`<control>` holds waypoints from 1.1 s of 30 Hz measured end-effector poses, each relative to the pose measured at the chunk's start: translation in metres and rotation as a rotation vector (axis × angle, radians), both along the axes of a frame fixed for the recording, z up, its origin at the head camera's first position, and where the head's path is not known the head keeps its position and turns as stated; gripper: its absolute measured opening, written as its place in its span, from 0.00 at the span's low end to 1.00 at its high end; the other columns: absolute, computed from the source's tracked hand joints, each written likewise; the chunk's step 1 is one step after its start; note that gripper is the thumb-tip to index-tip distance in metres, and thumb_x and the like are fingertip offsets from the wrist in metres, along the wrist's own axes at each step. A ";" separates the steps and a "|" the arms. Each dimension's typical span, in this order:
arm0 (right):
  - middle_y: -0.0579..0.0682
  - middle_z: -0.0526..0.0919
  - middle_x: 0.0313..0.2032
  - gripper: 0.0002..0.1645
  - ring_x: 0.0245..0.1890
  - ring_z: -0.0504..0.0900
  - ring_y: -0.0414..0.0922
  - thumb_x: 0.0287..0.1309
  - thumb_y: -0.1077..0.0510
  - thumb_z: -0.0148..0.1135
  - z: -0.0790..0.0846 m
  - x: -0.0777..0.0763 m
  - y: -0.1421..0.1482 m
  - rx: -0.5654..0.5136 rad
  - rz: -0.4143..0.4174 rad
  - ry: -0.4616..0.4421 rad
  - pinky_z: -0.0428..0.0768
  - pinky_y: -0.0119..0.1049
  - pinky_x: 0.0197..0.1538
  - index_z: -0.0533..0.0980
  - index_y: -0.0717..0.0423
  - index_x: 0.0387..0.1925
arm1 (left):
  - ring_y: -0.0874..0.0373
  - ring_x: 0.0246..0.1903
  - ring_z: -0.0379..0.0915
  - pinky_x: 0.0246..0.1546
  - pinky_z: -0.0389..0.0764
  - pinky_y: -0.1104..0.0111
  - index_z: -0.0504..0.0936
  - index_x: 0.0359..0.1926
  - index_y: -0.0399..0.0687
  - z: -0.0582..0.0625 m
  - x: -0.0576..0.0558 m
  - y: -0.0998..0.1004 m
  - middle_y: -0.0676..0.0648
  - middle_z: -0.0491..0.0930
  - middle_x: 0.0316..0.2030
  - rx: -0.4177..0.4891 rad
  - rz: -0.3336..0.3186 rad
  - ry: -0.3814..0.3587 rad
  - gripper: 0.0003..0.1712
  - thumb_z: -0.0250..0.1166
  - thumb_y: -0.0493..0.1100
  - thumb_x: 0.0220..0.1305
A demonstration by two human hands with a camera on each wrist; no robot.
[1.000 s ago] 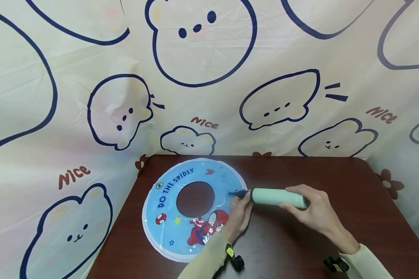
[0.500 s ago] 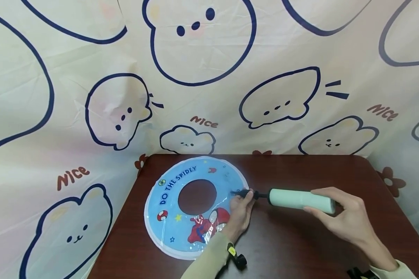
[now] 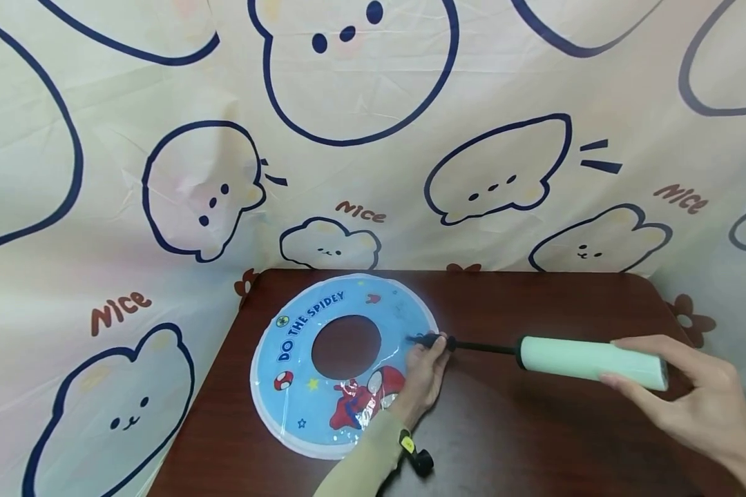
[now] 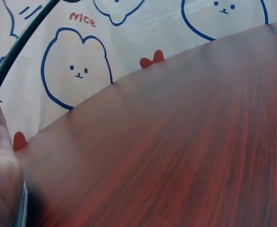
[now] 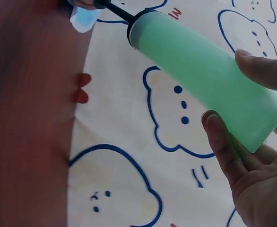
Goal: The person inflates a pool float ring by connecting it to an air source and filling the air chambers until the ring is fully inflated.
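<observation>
A blue inflatable swim ring (image 3: 298, 407) with a white rim and a red cartoon figure lies on the table, its brown centre showing the tabletop. At its right side my left hand (image 3: 424, 376) pinches the black nozzle end of a hand pump, right by the ring's surface. The pump's mint-green barrel (image 3: 584, 362) is held by its far end between the thumb and fingers of my right hand (image 3: 696, 397). A long stretch of black rod (image 3: 485, 347) shows between barrel and left hand. In the right wrist view, fingers and thumb curl round the green barrel (image 5: 200, 71).
The dark wood table (image 3: 503, 442) carries the ring on its left half. A cream cloth (image 3: 398, 179) with bear drawings hangs behind and at both sides. A black camera (image 3: 421, 461) is strapped at the left wrist.
My right hand has drawn the green barrel to the right, away from the left hand, exposing more black rod. The left hand and ring stay nearly in place.
</observation>
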State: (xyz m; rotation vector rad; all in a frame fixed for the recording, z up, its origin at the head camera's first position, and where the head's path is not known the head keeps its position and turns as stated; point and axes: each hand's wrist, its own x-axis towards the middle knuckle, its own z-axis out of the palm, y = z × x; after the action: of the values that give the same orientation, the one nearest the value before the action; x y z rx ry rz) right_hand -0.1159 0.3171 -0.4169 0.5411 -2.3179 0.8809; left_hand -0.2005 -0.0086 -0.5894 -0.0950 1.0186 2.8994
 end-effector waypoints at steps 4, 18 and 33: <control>0.42 0.90 0.42 0.42 0.37 0.80 0.23 0.20 0.68 0.93 -0.012 -0.011 -0.020 -0.006 0.060 0.017 0.74 0.15 0.42 0.88 0.49 0.48 | 0.61 0.51 0.82 0.64 0.82 0.67 0.70 0.58 0.33 0.002 0.002 -0.003 0.42 0.78 0.54 0.007 -0.024 -0.007 0.14 0.61 0.31 0.78; 0.42 0.90 0.43 0.33 0.38 0.83 0.35 0.34 0.61 0.92 -0.049 -0.050 -0.084 -0.022 0.134 -0.018 0.78 0.18 0.45 0.88 0.47 0.47 | 0.61 0.53 0.81 0.69 0.76 0.65 0.68 0.63 0.32 0.008 0.004 -0.009 0.45 0.76 0.52 0.025 -0.035 -0.032 0.19 0.61 0.34 0.79; 0.41 0.90 0.43 0.30 0.37 0.84 0.36 0.37 0.58 0.92 -0.060 -0.051 -0.092 -0.023 0.133 -0.044 0.78 0.18 0.44 0.88 0.46 0.47 | 0.61 0.53 0.81 0.67 0.79 0.66 0.62 0.67 0.26 0.003 0.002 -0.006 0.43 0.76 0.55 0.041 -0.038 -0.002 0.27 0.63 0.34 0.77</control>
State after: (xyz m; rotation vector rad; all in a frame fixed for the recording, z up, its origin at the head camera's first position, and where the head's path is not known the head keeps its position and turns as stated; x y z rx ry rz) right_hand -0.1672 0.2250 -0.4770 0.6782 -2.3297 0.9899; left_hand -0.1986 -0.0148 -0.5861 -0.0757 0.9490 2.8835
